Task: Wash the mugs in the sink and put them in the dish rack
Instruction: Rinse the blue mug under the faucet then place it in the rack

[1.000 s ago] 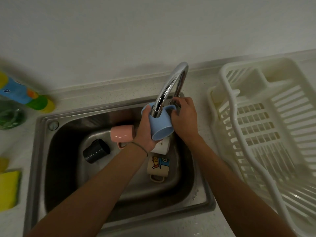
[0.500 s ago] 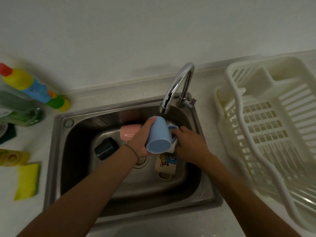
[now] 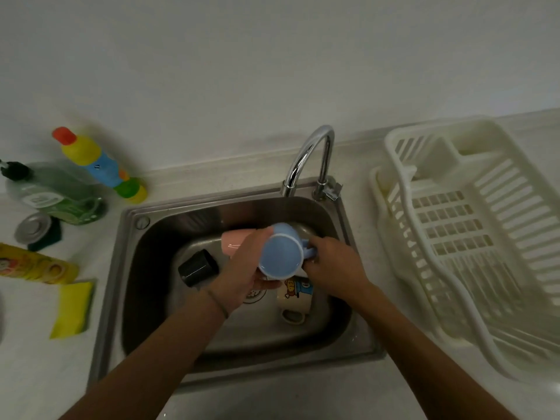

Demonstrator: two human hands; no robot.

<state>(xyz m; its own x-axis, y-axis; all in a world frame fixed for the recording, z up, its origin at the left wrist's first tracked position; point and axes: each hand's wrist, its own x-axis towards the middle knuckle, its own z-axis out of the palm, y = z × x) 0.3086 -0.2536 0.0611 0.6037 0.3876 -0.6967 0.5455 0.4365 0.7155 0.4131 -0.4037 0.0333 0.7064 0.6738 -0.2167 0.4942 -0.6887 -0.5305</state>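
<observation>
A blue mug (image 3: 280,255) is held over the sink (image 3: 133,268), below and nearer than the faucet (image 3: 306,156), with its open mouth turned up toward the camera, probably so that the inside can be reached or checked. The left hand (image 3: 245,271) is wrapped round the mug's body to steady it, while the right hand (image 3: 331,265) is closed on the handle side, fingers pinching near the handle. No running water can be made out. In the basin below, a pink mug (image 3: 233,241) and a black mug (image 3: 197,267) lie on their sides to the left, and a cartoon-printed mug (image 3: 295,294) lies near the drain, awaiting washing. The white dish rack (image 3: 472,237) stands empty to the right, close enough for an easy transfer.
</observation>
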